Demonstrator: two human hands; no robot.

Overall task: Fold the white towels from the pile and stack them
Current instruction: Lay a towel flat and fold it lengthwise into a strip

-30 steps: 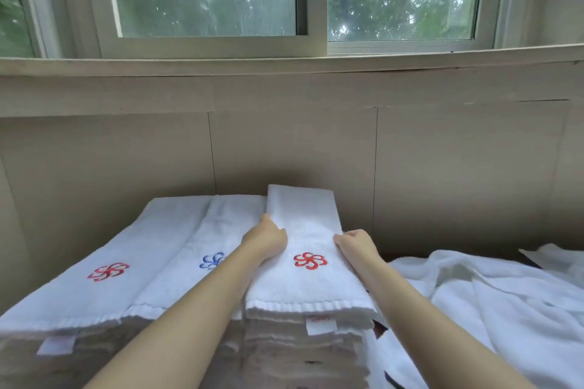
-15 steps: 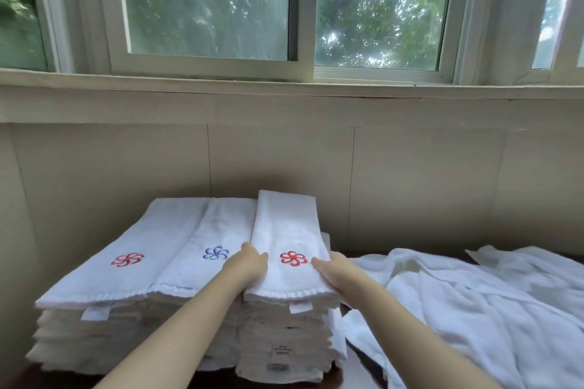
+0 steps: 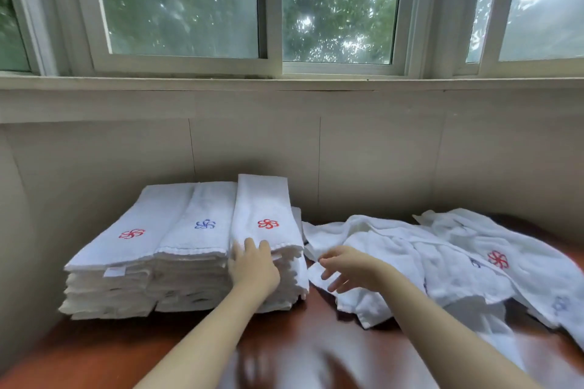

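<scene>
- Head view: we face three stacks of folded white towels, side by side on a red-brown table (image 3: 294, 344), backed against a beige wall (image 3: 379, 161) under a window (image 3: 189, 3).
- The left stack (image 3: 104, 284) shows a red flower on top and the middle stack (image 3: 192, 278) a blue one. The right stack (image 3: 294, 275) stands a little higher than the other two.
- The top towel (image 3: 265, 202) of the right stack is a long folded strip with a red flower, its hemmed end towards us.
- Our left hand (image 3: 252, 265) lies flat against the front of the right stack. Its fingers are straight and close together, the tips reach up over the top towel's hem, and it grips nothing.
- Our right hand (image 3: 350, 267) hangs just right of that stack, over the near-left edge of the pile (image 3: 442, 265). Its fingers are spread and loosely bent and hold nothing. We cannot tell whether the fingertips touch the cloth.
- Our hands are apart, with the right stack's front corner between them.
- The pile of unfolded towels sprawls over the right side of the table, from just beside the right stack out to the frame's edge. A red flower and some blue marks show among its folds.
- Both forearms are bare and reach in across the front of the table.
</scene>
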